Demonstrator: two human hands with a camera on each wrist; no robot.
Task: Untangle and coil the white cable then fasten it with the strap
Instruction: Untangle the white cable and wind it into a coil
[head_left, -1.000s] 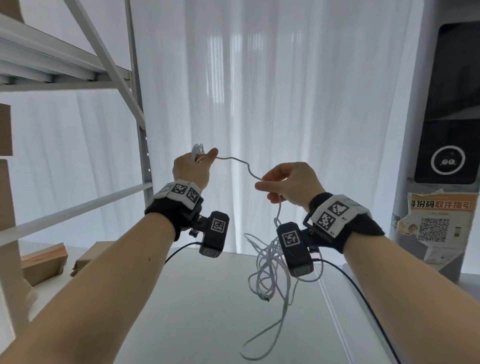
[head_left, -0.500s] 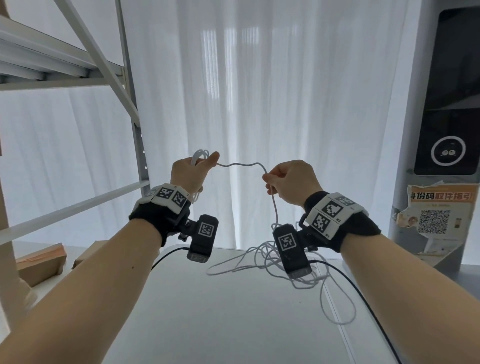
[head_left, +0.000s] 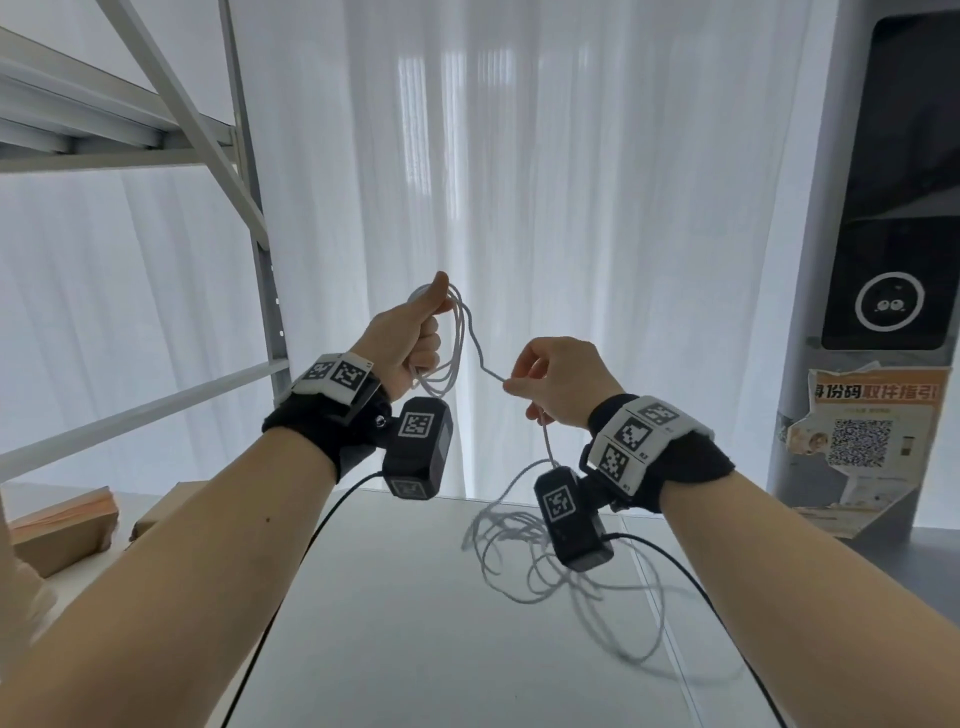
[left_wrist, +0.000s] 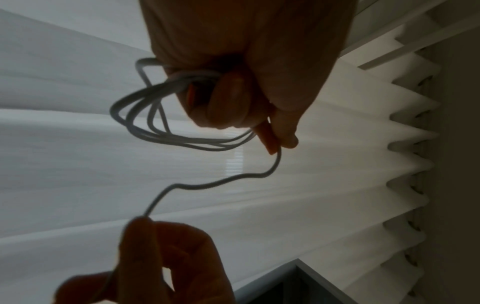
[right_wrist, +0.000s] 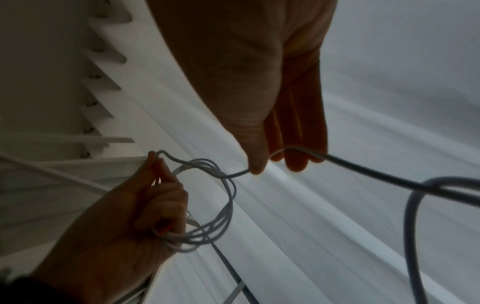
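My left hand is raised in front of the curtain and grips several loops of the thin white cable, thumb pressed on top. The coil hangs out of that fist in the left wrist view. From it a short wavy stretch of cable runs to my right hand, which pinches the cable between thumb and fingertips. Below the right hand the rest of the cable drops to a loose tangle on the white table. No strap shows in any view.
A grey metal shelf rack stands at the left, with cardboard boxes beside it on the table. A white curtain hangs behind. At the right is a dark screen unit with a QR-code poster.
The left hand has turned and taken another loop into its coil. The right hand has slid lower along the cable, and the hanging tangle has settled onto the table.
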